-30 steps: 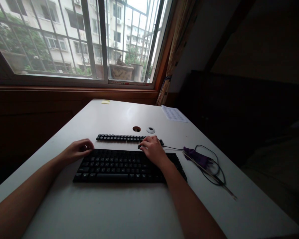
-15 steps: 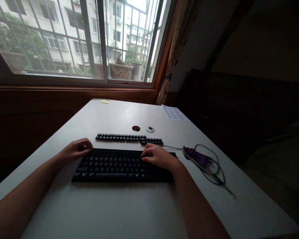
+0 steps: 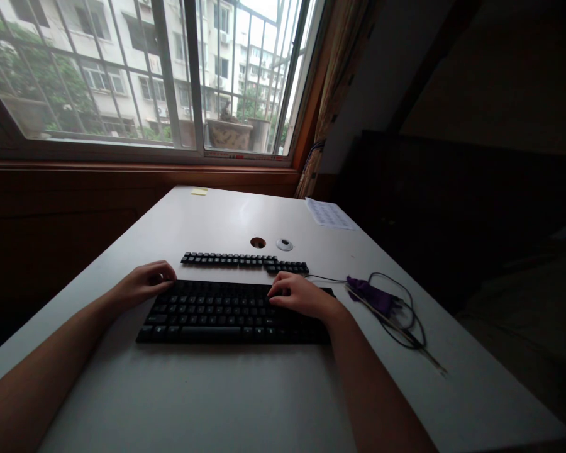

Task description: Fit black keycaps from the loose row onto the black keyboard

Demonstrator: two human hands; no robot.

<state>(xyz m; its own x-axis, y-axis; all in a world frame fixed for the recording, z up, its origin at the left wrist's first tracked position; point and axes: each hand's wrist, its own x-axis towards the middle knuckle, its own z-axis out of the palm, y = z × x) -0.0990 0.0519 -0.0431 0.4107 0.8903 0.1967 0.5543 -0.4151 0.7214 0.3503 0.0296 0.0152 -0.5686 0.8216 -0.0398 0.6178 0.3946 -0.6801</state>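
A black keyboard (image 3: 210,313) lies on the white table in front of me. My left hand (image 3: 147,280) is at its far left corner, the fingers curled and the thumb and fingertips closed on the corner. Over the right part of the keyboard is my right hand (image 3: 299,294), its thumb and fingers bent together near the keys; whatever they hold is too small or hidden to make out. Behind the keyboard stands a row of loose black keycaps (image 3: 224,260), with a shorter group of keycaps (image 3: 287,267) at its right end. The keyboard's far strip looks dark, without visible key tops.
On the right lie a purple cloth pouch (image 3: 375,298), a looped black cable (image 3: 411,296) and a thin stick (image 3: 405,336). Farther back are a round table hole (image 3: 258,243), its cover (image 3: 284,245), a printed sheet (image 3: 331,214) and a yellow note (image 3: 199,191).
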